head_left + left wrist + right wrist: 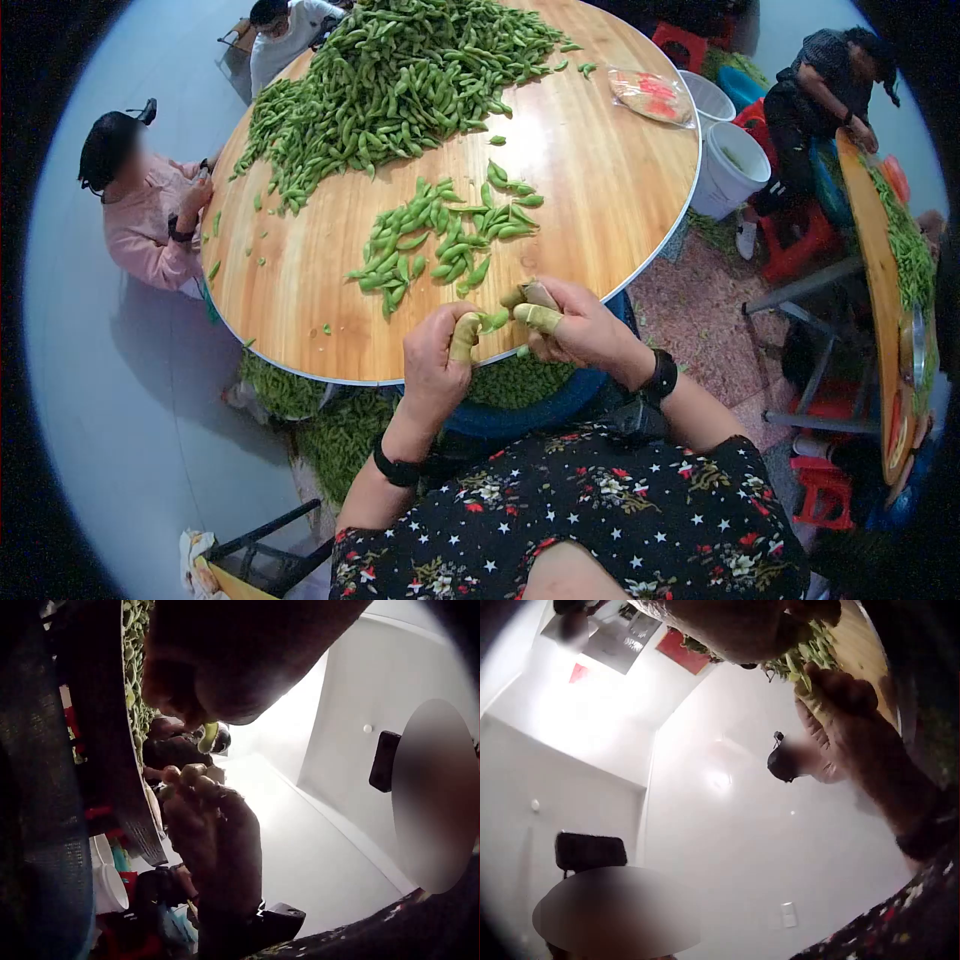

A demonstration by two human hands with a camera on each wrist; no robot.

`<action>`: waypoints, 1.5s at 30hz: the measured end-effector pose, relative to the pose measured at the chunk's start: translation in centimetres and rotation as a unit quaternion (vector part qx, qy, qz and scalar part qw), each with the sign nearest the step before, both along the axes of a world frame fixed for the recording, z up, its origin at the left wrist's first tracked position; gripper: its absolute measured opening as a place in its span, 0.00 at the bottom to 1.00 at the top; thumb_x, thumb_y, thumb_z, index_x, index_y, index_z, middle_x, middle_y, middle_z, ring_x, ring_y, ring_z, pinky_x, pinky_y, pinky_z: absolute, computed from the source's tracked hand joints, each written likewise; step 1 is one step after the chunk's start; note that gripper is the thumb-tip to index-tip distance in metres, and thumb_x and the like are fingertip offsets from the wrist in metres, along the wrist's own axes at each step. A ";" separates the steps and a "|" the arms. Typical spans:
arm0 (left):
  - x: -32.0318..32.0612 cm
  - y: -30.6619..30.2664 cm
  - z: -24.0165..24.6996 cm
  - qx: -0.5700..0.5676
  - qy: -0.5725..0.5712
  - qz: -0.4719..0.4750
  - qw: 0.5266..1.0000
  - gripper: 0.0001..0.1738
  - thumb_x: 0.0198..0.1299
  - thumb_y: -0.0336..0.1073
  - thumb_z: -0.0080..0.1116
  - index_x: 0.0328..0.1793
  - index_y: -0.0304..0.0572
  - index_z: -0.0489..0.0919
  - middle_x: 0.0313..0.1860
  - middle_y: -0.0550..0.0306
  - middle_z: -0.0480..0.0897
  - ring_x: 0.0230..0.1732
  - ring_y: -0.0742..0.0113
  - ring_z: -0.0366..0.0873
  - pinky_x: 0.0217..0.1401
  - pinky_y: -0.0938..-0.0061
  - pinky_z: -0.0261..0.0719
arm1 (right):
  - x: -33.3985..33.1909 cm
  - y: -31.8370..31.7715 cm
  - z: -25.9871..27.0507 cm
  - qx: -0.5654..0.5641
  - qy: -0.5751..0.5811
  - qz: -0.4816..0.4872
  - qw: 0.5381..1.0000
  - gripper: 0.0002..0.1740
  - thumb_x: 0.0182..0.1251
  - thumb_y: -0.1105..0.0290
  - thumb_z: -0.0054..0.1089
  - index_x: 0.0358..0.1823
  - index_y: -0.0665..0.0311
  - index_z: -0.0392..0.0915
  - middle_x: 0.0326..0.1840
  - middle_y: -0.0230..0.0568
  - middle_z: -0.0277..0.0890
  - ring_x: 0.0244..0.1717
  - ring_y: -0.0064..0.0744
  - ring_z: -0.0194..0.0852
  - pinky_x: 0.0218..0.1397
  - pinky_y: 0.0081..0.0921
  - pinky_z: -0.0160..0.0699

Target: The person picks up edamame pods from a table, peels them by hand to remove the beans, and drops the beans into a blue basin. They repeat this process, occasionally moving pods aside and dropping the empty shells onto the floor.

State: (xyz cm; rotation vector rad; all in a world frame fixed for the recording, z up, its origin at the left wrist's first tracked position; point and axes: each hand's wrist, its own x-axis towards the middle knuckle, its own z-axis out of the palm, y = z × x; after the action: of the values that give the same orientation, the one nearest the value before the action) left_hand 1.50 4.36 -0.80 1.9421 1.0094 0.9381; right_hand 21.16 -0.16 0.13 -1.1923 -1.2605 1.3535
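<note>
My left hand (438, 350) pinches a green soybean pod (494, 320) close over the table's near edge. Its thumb wears a yellow-green cover. In the left wrist view the pod (208, 737) sticks out from the left fingers toward the right hand (217, 832), with a gap between. My right hand (580, 325) is just to the right, fingers curled, thumb and finger in stained covers. A small green bean (523, 351) shows just below the right fingers. Loose pods (440, 235) lie spread on the round wooden table (600, 190) ahead of both hands.
A large heap of pods (400, 80) covers the table's far side, beside a plastic packet (650, 96). Under the near edge is a blue-rimmed tub (490, 425) of green pieces. White buckets (735, 165) stand at right. A person in pink (155, 215) sits at left.
</note>
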 end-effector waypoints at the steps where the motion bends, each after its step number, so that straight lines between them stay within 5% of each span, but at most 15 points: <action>1: 0.0 0.1 -0.2 0.021 0.003 -0.015 1.000 0.07 0.64 0.32 0.53 0.41 0.35 0.78 0.26 0.48 0.77 0.26 0.57 0.77 0.30 0.70 0.73 | -0.1 -0.1 0.7 -0.128 0.122 0.028 0.984 0.09 0.63 0.68 0.58 0.40 0.64 0.71 0.22 0.34 0.72 0.16 0.22 0.66 0.19 0.20 0.64; 2: -0.1 0.0 -0.3 0.042 0.007 -0.028 0.999 0.07 0.64 0.31 0.53 0.41 0.35 0.78 0.26 0.49 0.78 0.26 0.57 0.77 0.30 0.70 0.73 | -0.5 -0.1 0.1 -0.143 0.140 0.016 0.980 0.13 0.67 0.64 0.57 0.47 0.63 0.72 0.20 0.30 0.72 0.11 0.14 0.60 0.14 0.15 0.58; 6: 0.1 -0.7 0.3 -0.088 -0.091 -0.065 0.990 0.09 0.65 0.34 0.54 0.44 0.35 0.78 0.28 0.56 0.79 0.26 0.70 0.75 0.30 0.75 0.73 | -1.0 -0.2 0.5 -0.137 0.112 0.013 0.984 0.11 0.66 0.66 0.57 0.46 0.62 0.72 0.23 0.32 0.73 0.14 0.16 0.64 0.16 0.16 0.62; 9: 0.0 -1.0 1.2 0.055 0.001 -0.098 0.994 0.08 0.63 0.31 0.56 0.44 0.35 0.79 0.29 0.52 0.80 0.28 0.64 0.78 0.31 0.73 0.74 | -1.6 -0.5 0.2 -0.054 0.113 -0.007 0.992 0.10 0.64 0.69 0.60 0.42 0.64 0.74 0.24 0.37 0.73 0.19 0.22 0.70 0.21 0.21 0.65; 11: -0.2 -1.3 1.5 0.009 0.045 -0.066 0.997 0.06 0.59 0.27 0.56 0.42 0.34 0.78 0.30 0.45 0.80 0.29 0.55 0.79 0.33 0.69 0.75 | -1.8 -0.4 -0.3 0.202 -0.191 -0.081 0.957 0.09 0.64 0.71 0.60 0.43 0.65 0.75 0.26 0.36 0.73 0.26 0.24 0.72 0.28 0.23 0.70; 15: -0.4 -1.3 1.6 0.049 0.057 -0.071 0.995 0.06 0.57 0.26 0.56 0.42 0.34 0.78 0.31 0.46 0.80 0.30 0.54 0.79 0.33 0.68 0.75 | -1.8 -1.2 0.3 0.266 -0.255 -0.056 0.928 0.09 0.62 0.72 0.61 0.41 0.66 0.76 0.27 0.37 0.72 0.32 0.26 0.73 0.35 0.26 0.72; 23: -1.1 -2.0 2.1 -0.012 0.016 -0.132 0.991 0.06 0.55 0.25 0.56 0.39 0.34 0.77 0.31 0.45 0.80 0.33 0.49 0.80 0.36 0.67 0.76 | -2.3 -1.3 -0.1 -0.013 0.005 -0.004 1.000 0.06 0.65 0.71 0.57 0.37 0.67 0.76 0.27 0.27 0.70 0.27 0.16 0.66 0.31 0.20 0.69; 30: -3.7 -3.9 2.6 0.046 0.102 -0.112 0.987 0.06 0.56 0.25 0.56 0.41 0.34 0.76 0.33 0.44 0.79 0.34 0.46 0.79 0.37 0.65 0.77 | -2.7 -1.0 -0.6 0.104 -0.083 0.049 0.990 0.04 0.55 0.75 0.55 0.31 0.66 0.75 0.24 0.32 0.71 0.28 0.22 0.68 0.31 0.24 0.69; 32: -6.3 -4.2 3.3 0.019 0.194 -0.111 0.974 0.08 0.56 0.27 0.57 0.42 0.36 0.77 0.33 0.43 0.79 0.36 0.45 0.79 0.38 0.63 0.77 | -1.5 -1.4 1.2 0.044 -0.039 0.064 0.996 0.04 0.56 0.74 0.56 0.33 0.66 0.76 0.26 0.33 0.72 0.29 0.22 0.68 0.33 0.23 0.70; 35: -10.2 -4.6 5.1 -0.009 0.524 -0.079 0.848 0.17 0.52 0.37 0.65 0.47 0.41 0.77 0.36 0.48 0.79 0.36 0.48 0.79 0.38 0.58 0.77 | 0.7 -2.4 4.5 -0.052 0.048 0.110 0.991 0.06 0.60 0.73 0.58 0.36 0.66 0.78 0.33 0.35 0.76 0.34 0.25 0.72 0.40 0.24 0.72; 37: -10.1 -3.5 6.0 0.021 0.527 -0.058 0.848 0.20 0.53 0.40 0.65 0.51 0.43 0.78 0.44 0.48 0.80 0.43 0.48 0.79 0.45 0.61 0.79 | 1.4 -3.2 7.5 0.172 0.078 0.205 0.960 0.07 0.62 0.70 0.62 0.34 0.67 0.78 0.33 0.40 0.76 0.34 0.30 0.74 0.36 0.27 0.73; 39: -8.5 -1.6 7.0 0.053 0.467 -0.088 0.878 0.19 0.54 0.39 0.64 0.51 0.41 0.78 0.42 0.47 0.80 0.42 0.48 0.79 0.44 0.61 0.78 | 1.1 -4.0 9.8 0.170 0.198 0.280 0.924 0.11 0.64 0.66 0.62 0.32 0.68 0.79 0.36 0.45 0.77 0.36 0.40 0.77 0.39 0.30 0.76; 41: -5.7 1.0 7.6 0.094 0.394 -0.114 0.907 0.17 0.54 0.37 0.63 0.49 0.40 0.78 0.42 0.47 0.81 0.42 0.49 0.79 0.43 0.62 0.78 | 0.4 -4.6 11.1 0.200 0.271 0.372 0.865 0.08 0.63 0.70 0.60 0.41 0.66 0.77 0.37 0.43 0.76 0.41 0.34 0.76 0.42 0.26 0.74; 43: -2.1 5.0 7.2 0.160 0.305 -0.135 0.929 0.14 0.56 0.35 0.61 0.48 0.39 0.78 0.41 0.46 0.81 0.41 0.49 0.79 0.43 0.63 0.77 | -1.3 -6.2 12.4 0.238 0.403 0.333 0.819 0.17 0.68 0.61 0.58 0.35 0.71 0.80 0.36 0.49 0.81 0.38 0.47 0.81 0.40 0.35 0.81; 45: 1.7 9.3 7.0 0.208 0.305 -0.145 0.918 0.12 0.57 0.32 0.57 0.47 0.40 0.78 0.43 0.46 0.80 0.45 0.48 0.78 0.45 0.61 0.76 | -3.4 -7.5 12.1 0.279 0.470 0.309 0.778 0.16 0.69 0.64 0.55 0.33 0.73 0.79 0.33 0.52 0.78 0.37 0.51 0.80 0.39 0.34 0.81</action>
State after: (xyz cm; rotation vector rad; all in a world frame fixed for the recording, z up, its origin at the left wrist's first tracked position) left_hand 3.20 13.65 6.17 2.7561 0.8450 0.3881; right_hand 17.81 -7.65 12.20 0.3927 -1.1476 1.5356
